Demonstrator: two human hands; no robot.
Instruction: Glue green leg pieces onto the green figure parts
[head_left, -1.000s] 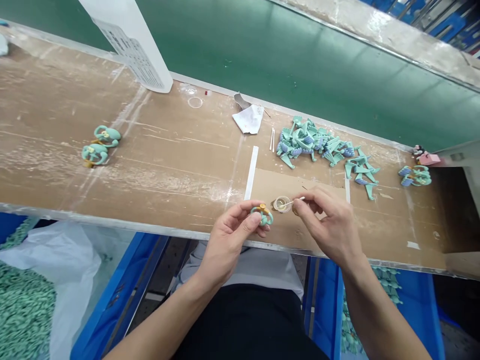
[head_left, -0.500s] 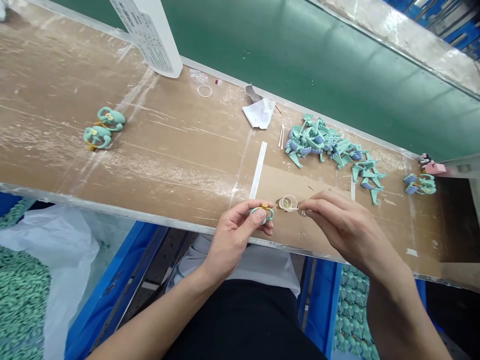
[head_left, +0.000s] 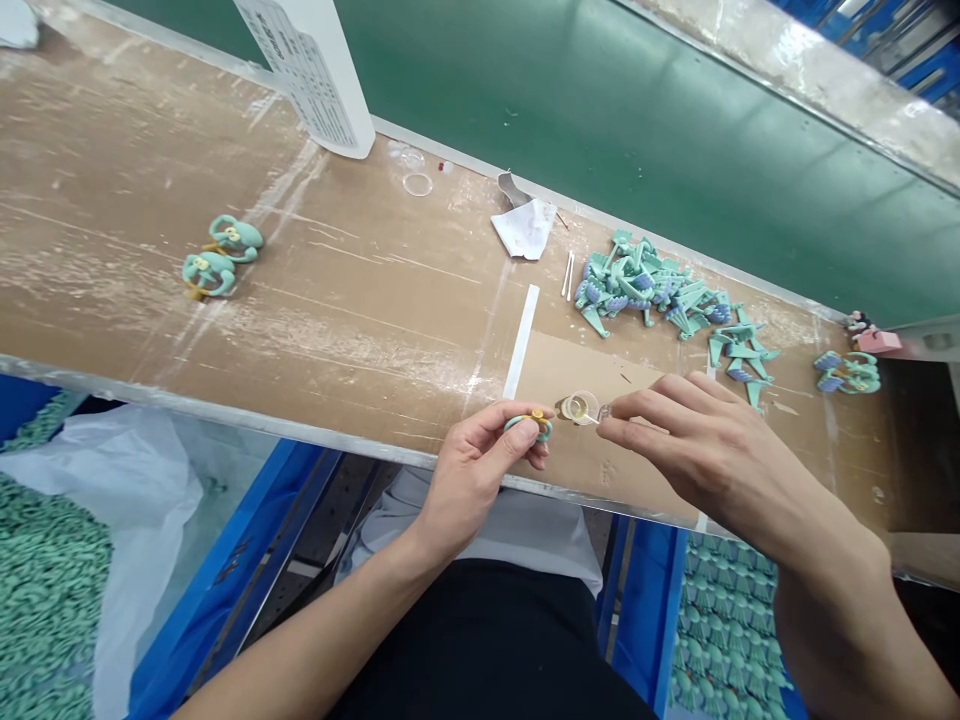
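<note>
My left hand [head_left: 480, 465] is closed on a small teal toy figure [head_left: 545, 432] with an orange-yellow piece on it, held over the front edge of the bench. Thumb and fingers cover much of the figure. To its right, my right hand [head_left: 694, 445] pinches a thin white cotton swab [head_left: 591, 419], its tip dipping at a small clear cup [head_left: 568, 408] with some yellowish liquid inside. The cup stands on a brown cardboard sheet [head_left: 555, 360] between both hands. Behind it lie two loose cotton swabs [head_left: 568, 275].
A heap of teal and purple toy parts [head_left: 645, 285] lies behind my right hand. Two assembled teal figures [head_left: 210, 270] sit far left, more figures [head_left: 847, 372] far right. A white paper scrap [head_left: 523, 230] and white box [head_left: 322, 90] are at the back. Blue bins [head_left: 217, 590] stand below the bench.
My right wrist has swung outward to the right and the hand has turned, the swab still at the cup. My left hand holds the figure almost unmoved; the view has shifted slightly.
</note>
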